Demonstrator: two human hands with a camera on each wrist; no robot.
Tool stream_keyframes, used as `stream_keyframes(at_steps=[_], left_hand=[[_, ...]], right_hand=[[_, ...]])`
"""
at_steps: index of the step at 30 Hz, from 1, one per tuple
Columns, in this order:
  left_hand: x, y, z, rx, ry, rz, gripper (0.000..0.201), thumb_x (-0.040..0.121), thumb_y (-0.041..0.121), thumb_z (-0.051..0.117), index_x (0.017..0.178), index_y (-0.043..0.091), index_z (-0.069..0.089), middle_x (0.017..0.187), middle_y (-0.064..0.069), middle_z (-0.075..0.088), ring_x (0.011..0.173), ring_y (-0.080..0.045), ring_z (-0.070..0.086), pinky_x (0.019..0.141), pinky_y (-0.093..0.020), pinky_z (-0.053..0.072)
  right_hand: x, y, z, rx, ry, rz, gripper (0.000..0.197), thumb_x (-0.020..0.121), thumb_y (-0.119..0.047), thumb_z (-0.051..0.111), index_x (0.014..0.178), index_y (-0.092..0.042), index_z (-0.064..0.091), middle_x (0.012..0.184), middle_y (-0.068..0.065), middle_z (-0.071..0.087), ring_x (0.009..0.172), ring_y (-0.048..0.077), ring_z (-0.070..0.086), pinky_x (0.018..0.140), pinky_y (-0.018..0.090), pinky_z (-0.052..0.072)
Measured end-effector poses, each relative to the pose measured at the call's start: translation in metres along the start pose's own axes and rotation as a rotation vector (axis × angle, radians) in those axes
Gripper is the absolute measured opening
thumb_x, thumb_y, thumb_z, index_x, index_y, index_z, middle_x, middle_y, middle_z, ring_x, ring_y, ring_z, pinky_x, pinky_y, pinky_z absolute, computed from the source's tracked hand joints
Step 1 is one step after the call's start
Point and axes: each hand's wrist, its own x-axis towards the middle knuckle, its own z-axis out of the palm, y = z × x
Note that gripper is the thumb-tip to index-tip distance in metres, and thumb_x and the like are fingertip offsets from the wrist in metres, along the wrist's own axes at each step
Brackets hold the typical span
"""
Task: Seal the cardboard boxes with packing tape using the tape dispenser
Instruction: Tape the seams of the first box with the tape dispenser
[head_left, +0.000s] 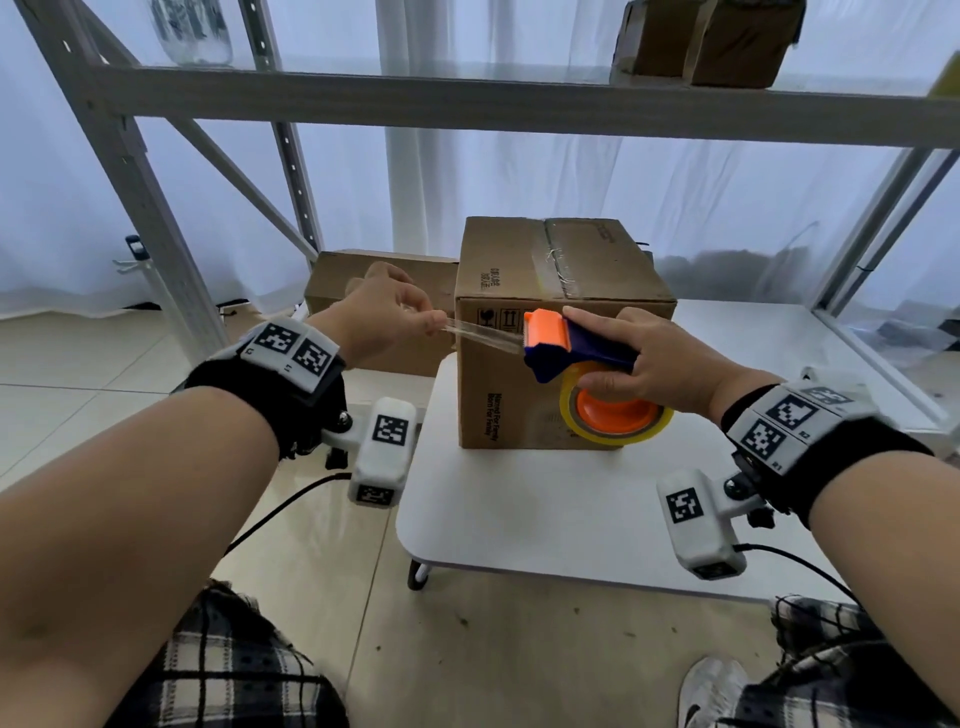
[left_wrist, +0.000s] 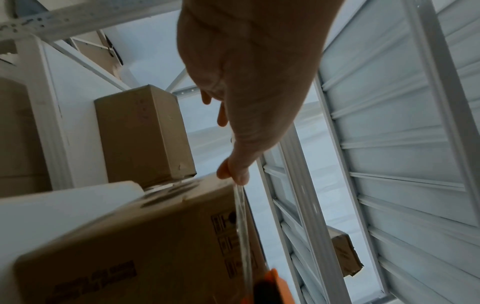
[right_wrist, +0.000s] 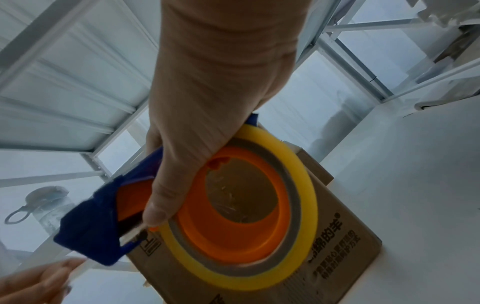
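You had a brown box (head_left: 561, 364) of matt, rough cardboard, with a shiny clear strip on top. Your tape (head_left: 480, 333) was thin, clear and glossy. The dispenser (head_left: 571, 345) was smooth plastic, orange and blue. The table (head_left: 545, 509) was smooth and white. The shelf (head_left: 467, 104) looked like painted metal.

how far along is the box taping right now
Done: the box on the table already has tape along its top seam. In hand: the right hand grips the tape dispenser, the left hand pinches the tape end. Left: sticking this strip down; the box behind shows no tape.
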Motion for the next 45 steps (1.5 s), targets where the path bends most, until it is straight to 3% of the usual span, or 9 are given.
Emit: stream_keyframes(at_steps=[5,8,10,14,20,23,29,41,45], left_hand=[[-0.010,0.002,-0.006,-0.163,-0.117,0.031,0.018,0.092,0.020,0.059,0.104,0.013,0.071,0.081,-0.002,0.066,0.071,-0.010,0.061,0.077,-0.032,0.052],[-0.013,0.006,0.001,-0.132,-0.235,-0.031,0.045,0.099,0.008,0.044,0.143,0.017,0.039,0.075,-0.006,0.067,0.063,-0.013,0.064,0.063,-0.024,0.050],[-0.013,0.008,0.003,-0.150,-0.227,-0.043,0.042,0.099,0.001,0.038,0.136,0.018,0.048,0.083,-0.006,0.067,0.071,-0.014,0.063,0.064,-0.023,0.049],[-0.011,0.015,0.006,-0.188,-0.071,-0.051,0.036,0.091,-0.004,0.035,0.075,0.012,0.063,0.084,-0.008,0.065,0.079,-0.024,0.061,0.075,-0.035,0.053],[-0.018,0.029,0.003,-0.301,0.116,-0.039,0.050,0.087,0.052,0.058,0.061,0.014,0.039,0.058,-0.001,0.040,0.057,-0.015,0.042,0.060,-0.030,0.040],[-0.019,0.032,0.001,-0.662,0.153,-0.014,0.033,0.086,0.028,0.068,0.066,0.013,0.046,0.070,-0.010,0.063,0.070,-0.021,0.063,0.072,-0.033,0.055],[0.000,0.032,-0.003,-1.018,0.275,-0.116,0.024,0.090,-0.001,0.059,0.076,0.008,0.042,0.071,-0.015,0.064,0.054,-0.015,0.067,0.054,-0.022,0.057],[0.026,-0.009,0.005,-0.992,0.465,-0.292,0.017,0.090,0.007,0.061,0.087,0.007,0.044,0.069,-0.011,0.054,0.044,-0.008,0.058,0.047,-0.018,0.052],[0.034,0.001,0.006,-0.876,0.387,-0.315,0.059,0.073,0.039,0.079,0.106,0.009,0.040,0.085,-0.006,0.049,0.071,-0.012,0.049,0.069,-0.027,0.048]], right_hand=[[0.000,-0.002,-0.003,-0.165,0.029,-0.024,0.074,0.084,-0.052,0.061,0.136,-0.056,0.009,0.101,-0.001,0.044,0.092,0.015,0.044,0.082,0.026,0.035],[0.002,-0.005,-0.006,-0.245,0.108,-0.071,0.076,0.082,-0.054,0.062,0.138,-0.053,0.010,0.101,-0.001,0.045,0.091,0.016,0.043,0.081,0.027,0.034],[0.004,-0.009,-0.010,-0.295,0.172,-0.099,0.078,0.081,-0.052,0.063,0.140,-0.049,0.013,0.099,0.000,0.045,0.088,0.015,0.040,0.080,0.028,0.034],[0.004,-0.022,-0.014,-0.398,0.250,-0.198,0.069,0.081,-0.055,0.059,0.144,-0.036,0.036,0.091,0.007,0.051,0.080,0.021,0.046,0.074,0.031,0.036],[0.010,-0.048,-0.020,-0.450,0.272,-0.217,0.068,0.080,-0.056,0.047,0.141,-0.029,0.045,0.086,0.012,0.054,0.076,0.031,0.055,0.070,0.039,0.046],[0.022,-0.062,-0.038,-0.514,0.282,-0.214,0.069,0.080,-0.057,0.051,0.143,-0.030,0.042,0.094,0.014,0.056,0.083,0.032,0.056,0.074,0.042,0.046],[0.048,-0.081,-0.057,-0.646,0.133,-0.132,0.074,0.087,-0.063,0.048,0.149,-0.044,0.014,0.117,0.008,0.049,0.108,0.026,0.049,0.092,0.039,0.041],[0.057,-0.083,-0.067,-0.823,-0.013,-0.066,0.072,0.087,-0.058,0.052,0.148,-0.047,0.015,0.120,0.004,0.047,0.112,0.023,0.047,0.091,0.035,0.037],[0.065,-0.094,-0.081,-0.938,0.009,-0.114,0.068,0.090,-0.052,0.051,0.148,-0.044,0.017,0.121,0.004,0.047,0.113,0.023,0.046,0.091,0.035,0.033]])
